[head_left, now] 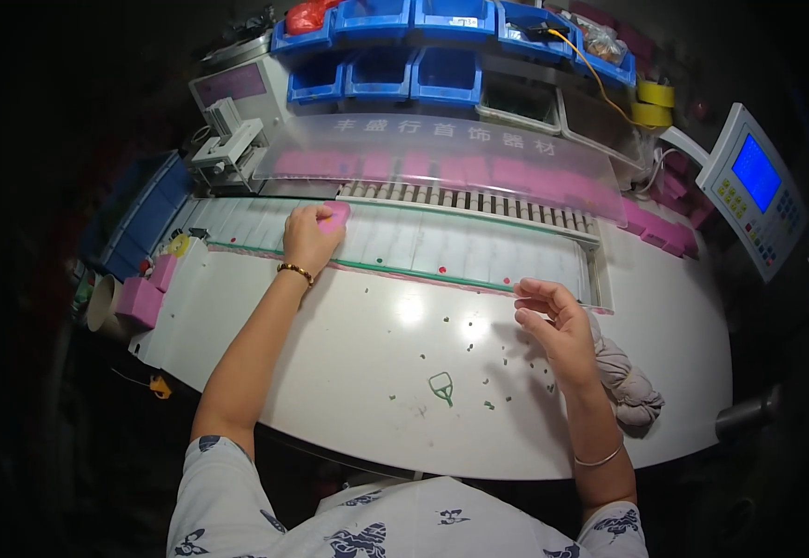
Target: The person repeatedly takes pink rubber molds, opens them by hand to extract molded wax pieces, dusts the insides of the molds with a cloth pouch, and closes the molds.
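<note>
My left hand [309, 238] is closed on a pink rounded piece [334, 218] over the white conveyor belt [414, 237]; its exact kind I cannot make out. My right hand [558, 327] hovers near the belt's front edge, its fingers loosely bent and the thumb apart, with nothing visible between them. Small red bits [442, 270] and a green bit [379, 260] lie along the belt's near side, one red bit [507, 280] close to my right fingertips. On the white table [330, 391] lies a green racket-shaped outline piece [441, 387] among several green scraps [489, 405].
A grey cloth bundle [629, 386] lies beside my right forearm. Behind the belt are a roller rack [469, 202] and a clear cover [441, 153]. Blue bins [446, 76] line the back. A control panel [748, 191] stands right, pink blocks [141, 302] left.
</note>
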### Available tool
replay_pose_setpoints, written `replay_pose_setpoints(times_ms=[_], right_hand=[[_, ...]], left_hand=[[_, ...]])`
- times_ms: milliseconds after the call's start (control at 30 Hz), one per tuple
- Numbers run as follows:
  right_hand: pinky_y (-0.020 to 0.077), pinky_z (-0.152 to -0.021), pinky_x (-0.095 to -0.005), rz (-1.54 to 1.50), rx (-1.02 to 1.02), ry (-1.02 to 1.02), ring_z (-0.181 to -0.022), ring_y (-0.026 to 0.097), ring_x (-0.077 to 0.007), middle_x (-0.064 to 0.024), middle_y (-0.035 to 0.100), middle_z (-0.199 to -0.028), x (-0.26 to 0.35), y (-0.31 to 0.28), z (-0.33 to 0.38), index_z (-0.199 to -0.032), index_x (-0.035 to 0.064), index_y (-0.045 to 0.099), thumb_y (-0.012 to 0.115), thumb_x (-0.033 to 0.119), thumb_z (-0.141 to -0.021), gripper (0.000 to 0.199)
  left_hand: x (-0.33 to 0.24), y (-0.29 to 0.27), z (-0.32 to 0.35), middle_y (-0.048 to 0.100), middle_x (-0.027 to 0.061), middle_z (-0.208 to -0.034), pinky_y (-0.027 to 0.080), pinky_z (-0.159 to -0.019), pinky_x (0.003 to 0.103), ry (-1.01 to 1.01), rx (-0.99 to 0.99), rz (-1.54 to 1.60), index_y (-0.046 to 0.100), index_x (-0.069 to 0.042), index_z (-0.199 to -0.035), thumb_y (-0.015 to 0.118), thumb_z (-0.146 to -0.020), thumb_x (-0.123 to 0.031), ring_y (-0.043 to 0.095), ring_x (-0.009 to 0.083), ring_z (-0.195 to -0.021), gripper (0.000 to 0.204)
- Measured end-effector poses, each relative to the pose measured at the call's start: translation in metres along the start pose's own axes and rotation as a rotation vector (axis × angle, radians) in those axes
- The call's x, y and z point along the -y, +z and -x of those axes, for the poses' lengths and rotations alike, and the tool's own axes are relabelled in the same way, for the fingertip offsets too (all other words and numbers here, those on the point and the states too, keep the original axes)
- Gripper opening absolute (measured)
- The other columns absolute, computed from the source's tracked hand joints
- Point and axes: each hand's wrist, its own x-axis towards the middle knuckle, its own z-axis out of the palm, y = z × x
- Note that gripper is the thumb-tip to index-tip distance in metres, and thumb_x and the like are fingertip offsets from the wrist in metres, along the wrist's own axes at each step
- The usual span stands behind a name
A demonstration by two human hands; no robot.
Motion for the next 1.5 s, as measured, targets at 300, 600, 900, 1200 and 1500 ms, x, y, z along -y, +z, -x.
replay_pose_setpoints(times_ms=[300,600,900,1200,1500], right_hand=[[0.0496,-0.075,-0.0217,0.007,0.026,0.036,-0.1,0.059,-0.0101,-0.0045,0.062,-0.116,0.003,-0.001,0.003,-0.118,0.0024,0.059,0.068,0.004,-0.085,0.034],[0.0503,-0.077,-0.0213,-0.018,0.009,0.033,-0.099,0.06,-0.0114,-0.0055,0.062,-0.116,-0.004,-0.007,0.005,-0.117,0.0017,0.059,0.068,0.003,-0.085,0.033],[0.0504,-0.077,-0.021,0.028,0.054,-0.001,-0.098,0.06,-0.0096,-0.0048,0.061,-0.116,0.0,-0.006,0.008,-0.119,0.0017,0.057,0.066,0.003,-0.087,0.033],[0.0527,-0.074,-0.0208,-0.089,-0.194,-0.105,-0.095,0.055,-0.0093,-0.0067,0.057,-0.114,-0.019,-0.001,0.005,-0.124,-0.0013,0.052,0.068,0.001,-0.084,0.043],[0.047,-0.074,-0.0216,-0.154,0.151,0.04,-0.083,0.055,-0.0059,-0.0017,0.061,-0.094,-0.01,0.011,0.01,-0.109,0.0004,0.061,0.064,0.003,-0.087,0.022]], left_hand=[[-0.08,0.063,0.003,0.046,0.0197,-0.137,0.026,-0.109,0.049,0.388,0.108,-0.197,0.054,-0.003,-0.126,0.066,-0.085,-0.041,0.038,0.0368,-0.13,0.057],[-0.176,0.128,-0.061,0.051,0.0204,-0.134,0.034,-0.108,0.044,0.457,0.317,-0.19,0.05,-0.004,-0.131,0.062,-0.087,-0.04,0.046,0.0348,-0.126,0.058],[-0.165,0.13,-0.071,0.054,0.025,-0.125,0.041,-0.096,0.047,0.591,0.284,-0.132,0.054,-0.003,-0.122,0.066,-0.076,-0.044,0.052,0.0376,-0.113,0.063],[-0.163,0.057,0.057,0.049,0.0151,-0.11,0.039,-0.095,0.04,0.721,0.387,0.497,0.046,-0.003,-0.129,0.084,-0.063,-0.031,0.048,0.0313,-0.106,0.081],[-0.154,-0.002,0.13,0.049,0.0124,-0.119,0.053,-0.084,0.031,0.579,0.386,0.841,0.048,-0.003,-0.125,0.082,-0.072,-0.01,0.053,0.0207,-0.105,0.063]])
